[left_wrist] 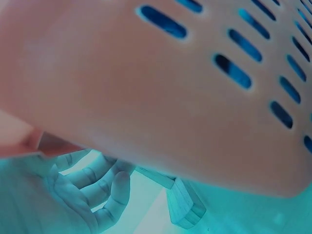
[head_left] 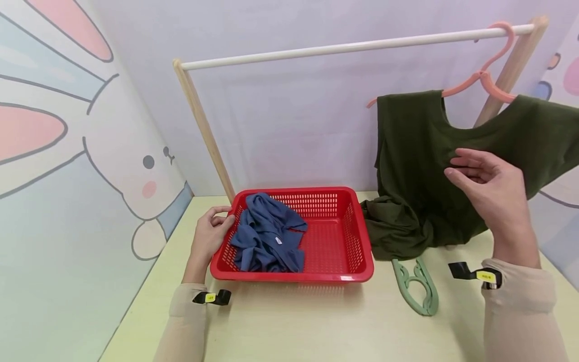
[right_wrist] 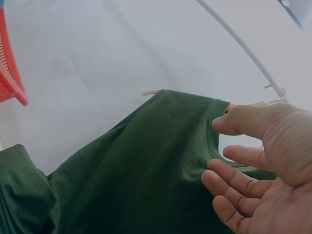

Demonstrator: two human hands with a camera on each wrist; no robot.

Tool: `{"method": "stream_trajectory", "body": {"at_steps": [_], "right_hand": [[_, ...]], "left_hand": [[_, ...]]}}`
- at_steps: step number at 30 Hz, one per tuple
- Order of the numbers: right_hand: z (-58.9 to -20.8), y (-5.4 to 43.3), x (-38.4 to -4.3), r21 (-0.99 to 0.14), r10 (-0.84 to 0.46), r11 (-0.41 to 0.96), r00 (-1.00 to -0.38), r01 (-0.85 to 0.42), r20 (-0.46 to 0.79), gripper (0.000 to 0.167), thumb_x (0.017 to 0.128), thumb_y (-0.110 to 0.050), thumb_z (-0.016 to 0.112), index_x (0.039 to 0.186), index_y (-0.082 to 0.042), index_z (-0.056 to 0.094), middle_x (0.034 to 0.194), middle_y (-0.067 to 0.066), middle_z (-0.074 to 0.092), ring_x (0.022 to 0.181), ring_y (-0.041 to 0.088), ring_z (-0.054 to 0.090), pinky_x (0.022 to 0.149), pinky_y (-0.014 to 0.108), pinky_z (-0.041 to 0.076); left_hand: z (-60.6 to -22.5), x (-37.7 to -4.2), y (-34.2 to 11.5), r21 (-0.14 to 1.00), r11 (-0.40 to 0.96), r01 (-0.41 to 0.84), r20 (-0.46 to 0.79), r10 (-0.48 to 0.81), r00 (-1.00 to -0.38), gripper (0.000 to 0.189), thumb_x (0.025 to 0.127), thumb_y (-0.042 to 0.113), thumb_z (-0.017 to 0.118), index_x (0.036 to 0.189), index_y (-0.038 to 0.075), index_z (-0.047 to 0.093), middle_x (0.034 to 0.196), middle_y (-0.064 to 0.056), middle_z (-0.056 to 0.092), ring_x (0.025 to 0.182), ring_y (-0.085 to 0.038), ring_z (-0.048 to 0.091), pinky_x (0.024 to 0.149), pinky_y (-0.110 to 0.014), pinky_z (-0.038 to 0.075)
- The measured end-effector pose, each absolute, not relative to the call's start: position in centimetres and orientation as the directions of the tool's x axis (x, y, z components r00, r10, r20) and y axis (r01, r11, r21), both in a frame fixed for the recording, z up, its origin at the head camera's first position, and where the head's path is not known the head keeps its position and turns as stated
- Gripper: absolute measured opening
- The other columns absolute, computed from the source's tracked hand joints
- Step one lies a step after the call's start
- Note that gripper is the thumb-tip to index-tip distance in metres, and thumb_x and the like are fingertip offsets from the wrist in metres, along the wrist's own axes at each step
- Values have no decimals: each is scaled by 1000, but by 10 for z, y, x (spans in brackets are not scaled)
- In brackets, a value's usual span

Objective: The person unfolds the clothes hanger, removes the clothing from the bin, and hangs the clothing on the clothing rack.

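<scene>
My left hand [head_left: 211, 232] rests at the left rim of a red plastic basket [head_left: 294, 277], its thumb at the rim. In the left wrist view its fingers [left_wrist: 100, 187] hang loosely outside the basket wall. Inside the basket lies a crumpled blue garment [head_left: 267, 236] with a small white label. A dark green shirt [head_left: 416, 151] hangs on a pink hanger [head_left: 497, 90], its lower part bunched on the table. In front of the shirt's neckline my right hand [head_left: 493, 183] is held up with relaxed fingers, nothing between them.
The hanger hooks over the right end of a white rail [head_left: 334, 49] on wooden posts [head_left: 203, 125]. A folded green hanger [head_left: 418, 289] lies on the pale table [head_left: 289, 327], right of the basket. Behind are walls with cartoon rabbits.
</scene>
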State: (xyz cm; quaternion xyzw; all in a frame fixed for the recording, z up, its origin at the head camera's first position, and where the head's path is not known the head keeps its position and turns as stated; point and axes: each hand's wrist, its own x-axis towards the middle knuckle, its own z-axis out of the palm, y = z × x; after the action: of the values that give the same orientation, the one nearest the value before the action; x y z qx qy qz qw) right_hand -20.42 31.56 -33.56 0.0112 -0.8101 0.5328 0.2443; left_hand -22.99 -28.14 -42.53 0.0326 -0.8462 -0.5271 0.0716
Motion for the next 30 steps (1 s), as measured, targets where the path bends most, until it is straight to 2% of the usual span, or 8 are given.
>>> {"method": "stream_trajectory", "body": {"at_steps": [9, 13, 16, 18, 22, 25, 27, 30], "right_hand": [[-336, 316, -203, -859, 235, 442, -890, -260, 391, 54, 100, -17, 85, 151, -12, 69, 115, -22, 74, 103, -4, 69, 85, 4, 50], [-336, 314, -202, -855, 232, 451, -891, -257, 390, 54, 101, -18, 85, 152, -12, 68, 115, -23, 73, 104, -4, 68, 85, 4, 50], [-336, 313, -202, -853, 225, 458, -896, -250, 383, 55, 102, -20, 84, 153, -14, 67, 117, -23, 72, 105, -3, 68, 85, 3, 49], [-335, 312, -201, -851, 220, 464, -899, -244, 378, 56, 102, -21, 84, 154, -15, 66, 117, -24, 72, 105, -3, 67, 85, 3, 49], [-334, 308, -200, -839, 202, 476, -896, -264, 396, 56, 103, -21, 83, 156, -16, 65, 121, -22, 71, 108, -3, 66, 86, 3, 48], [-333, 305, -201, -814, 176, 494, -882, -305, 438, 58, 104, -20, 81, 158, -15, 62, 129, -15, 70, 114, -2, 64, 89, 3, 46], [-332, 301, -202, -791, 156, 519, -873, -325, 462, 61, 104, -21, 80, 161, -17, 59, 141, -6, 66, 122, 1, 60, 92, 4, 44], [-330, 295, -201, -755, 132, 566, -867, -332, 480, 69, 104, -26, 79, 167, -23, 53, 161, 6, 51, 142, 14, 51, 99, 5, 42]], "left_hand": [[-425, -232, -280, 886, 464, 26, 97, -131, -987, 41, 111, 31, 72, 146, 12, 65, 115, -20, 80, 93, -16, 74, 82, -18, 59], [-424, -231, -280, 853, 521, 25, 109, -132, -985, 40, 111, 33, 72, 146, 13, 66, 117, -19, 80, 98, -23, 77, 89, -26, 62], [-422, -230, -281, 829, 558, 32, 128, -134, -983, 43, 110, 34, 72, 148, 13, 66, 127, -21, 78, 110, -32, 78, 100, -42, 64], [-419, -228, -282, 818, 574, 50, 149, -127, -981, 48, 110, 36, 73, 151, 13, 64, 137, -22, 74, 122, -37, 75, 106, -52, 61], [-405, -222, -280, 780, 609, 142, 248, -93, -964, 62, 107, 43, 75, 159, 14, 57, 157, -19, 62, 142, -42, 62, 115, -61, 53], [-390, -215, -272, 725, 652, 222, 343, -62, -937, 73, 103, 49, 77, 164, 18, 52, 167, -15, 52, 151, -42, 53, 118, -65, 49], [-380, -210, -263, 682, 680, 267, 394, -35, -918, 79, 101, 50, 78, 167, 21, 49, 172, -13, 46, 156, -41, 46, 119, -69, 46], [-367, -202, -247, 630, 708, 318, 442, 9, -897, 85, 97, 50, 80, 171, 27, 44, 178, -12, 36, 162, -38, 36, 119, -76, 42]]}}
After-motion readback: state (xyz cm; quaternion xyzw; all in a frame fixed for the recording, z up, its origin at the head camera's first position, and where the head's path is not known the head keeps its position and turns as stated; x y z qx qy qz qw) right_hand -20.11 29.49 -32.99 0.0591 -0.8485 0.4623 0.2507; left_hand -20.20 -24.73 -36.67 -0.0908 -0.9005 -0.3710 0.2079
